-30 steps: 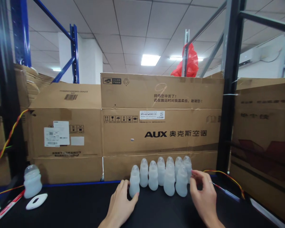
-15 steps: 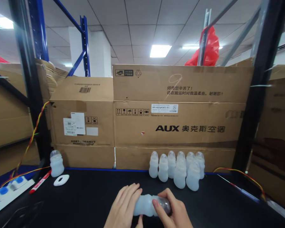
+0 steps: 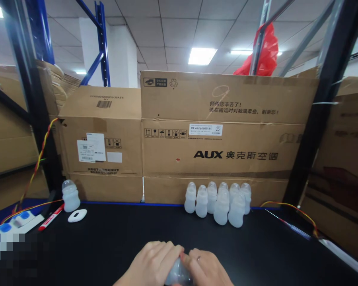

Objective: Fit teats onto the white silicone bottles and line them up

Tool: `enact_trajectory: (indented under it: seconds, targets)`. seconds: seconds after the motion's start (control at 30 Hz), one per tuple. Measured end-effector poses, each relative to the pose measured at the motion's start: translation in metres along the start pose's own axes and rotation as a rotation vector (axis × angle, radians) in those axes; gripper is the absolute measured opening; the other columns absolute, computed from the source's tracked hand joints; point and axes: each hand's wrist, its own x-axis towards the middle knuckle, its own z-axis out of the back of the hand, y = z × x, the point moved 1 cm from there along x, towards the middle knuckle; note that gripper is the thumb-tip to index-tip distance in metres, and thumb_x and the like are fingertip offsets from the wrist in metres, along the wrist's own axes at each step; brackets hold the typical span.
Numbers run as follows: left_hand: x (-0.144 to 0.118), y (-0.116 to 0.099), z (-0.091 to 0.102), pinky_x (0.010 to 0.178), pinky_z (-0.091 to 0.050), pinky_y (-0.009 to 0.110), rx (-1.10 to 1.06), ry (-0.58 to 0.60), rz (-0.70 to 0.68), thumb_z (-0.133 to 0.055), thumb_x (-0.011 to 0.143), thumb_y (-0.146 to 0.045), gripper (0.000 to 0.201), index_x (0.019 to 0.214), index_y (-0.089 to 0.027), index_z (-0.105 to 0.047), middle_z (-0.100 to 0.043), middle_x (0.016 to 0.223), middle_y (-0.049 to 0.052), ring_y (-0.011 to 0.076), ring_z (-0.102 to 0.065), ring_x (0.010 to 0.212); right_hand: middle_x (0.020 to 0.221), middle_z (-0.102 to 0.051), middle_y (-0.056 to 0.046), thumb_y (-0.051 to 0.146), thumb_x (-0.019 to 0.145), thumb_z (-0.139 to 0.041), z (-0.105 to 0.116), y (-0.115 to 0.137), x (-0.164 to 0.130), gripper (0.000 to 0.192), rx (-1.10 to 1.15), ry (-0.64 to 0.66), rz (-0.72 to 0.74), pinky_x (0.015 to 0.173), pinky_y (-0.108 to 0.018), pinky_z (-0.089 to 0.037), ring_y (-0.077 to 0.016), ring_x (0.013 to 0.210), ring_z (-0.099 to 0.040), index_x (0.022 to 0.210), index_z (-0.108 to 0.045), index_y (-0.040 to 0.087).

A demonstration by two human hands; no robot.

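Note:
A translucent baby bottle point(image 3: 179, 271) is between my two hands at the bottom middle of the head view, its clear domed cap towards me. My left hand point(image 3: 155, 262) wraps round it from the left, fingers closed over the top. From the right my right hand point(image 3: 207, 268) grips it, thumb and fingers pressed near the cap. Most of the bottle is hidden by the hands and cut off by the lower edge. Beyond, a group of several similar bottles point(image 3: 221, 208) stands upright at the back, right of centre.
One more bottle point(image 3: 71, 196) stands at the back left, near a white oval object point(image 3: 77, 215) and a red-and-white marker point(image 3: 51, 218). A power strip point(image 3: 20, 224) lies far left. Cardboard boxes point(image 3: 167, 188) wall the back of the black table point(image 3: 116, 234); dark posts point(image 3: 308, 147) flank it.
The bottle has turned from lying sideways to pointing its cap towards me. Both hands have moved closer together and lower around it. The camera view has tilted slightly down.

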Motion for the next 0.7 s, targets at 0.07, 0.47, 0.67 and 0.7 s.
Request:
enact_trajectory:
  seconds: [0.07, 0.47, 0.67, 0.7]
  targets:
    - [-0.003, 0.002, 0.001, 0.057, -0.052, 0.033, -0.028, 0.026, -0.014, -0.017, 0.112, -0.027, 0.046, 0.114, -0.02, -0.062, -0.074, 0.078, 0.001, 0.019, -0.073, 0.061, 0.073, -0.073, -0.004, 0.01, 0.113, -0.025, 0.009, 0.003, 0.006, 0.041, -0.082, 0.007, 0.128, 0.07, -0.027, -0.061, -0.018, 0.063, -0.072, 0.113, -0.066, 0.015]
    - [0.017, 0.006, 0.043, 0.067, -0.062, 0.036, 0.001, 0.044, 0.029, -0.062, 0.094, -0.039, 0.036, 0.12, -0.014, -0.065, -0.079, 0.091, 0.006, 0.0241, -0.077, 0.075, 0.082, -0.075, -0.006, 0.062, 0.11, -0.046, -0.009, 0.002, 0.002, 0.046, 0.209, -0.034, -0.211, 0.061, -0.026, -0.057, -0.0188, 0.066, -0.071, 0.116, -0.065, 0.021]
    - [0.02, 0.003, 0.037, 0.053, -0.051, 0.036, 0.133, -0.039, 0.015, -0.06, 0.097, -0.044, 0.036, 0.111, -0.011, -0.068, -0.072, 0.076, 0.004, 0.0217, -0.067, 0.059, 0.071, -0.062, 0.002, 0.073, 0.095, -0.065, -0.037, 0.023, -0.005, 0.053, 0.798, -0.042, -1.012, 0.062, -0.024, -0.05, -0.0147, 0.065, -0.057, 0.084, -0.061, 0.022]
    - [0.02, 0.002, 0.036, 0.054, -0.05, 0.037, 0.149, -0.038, 0.008, -0.057, 0.1, -0.045, 0.039, 0.114, -0.01, -0.067, -0.072, 0.078, 0.005, 0.0218, -0.067, 0.06, 0.066, -0.054, 0.005, 0.075, 0.095, -0.064, -0.038, 0.023, -0.004, 0.056, 0.908, -0.038, -1.05, 0.058, -0.023, -0.047, -0.0131, 0.06, -0.051, 0.079, -0.056, 0.022]
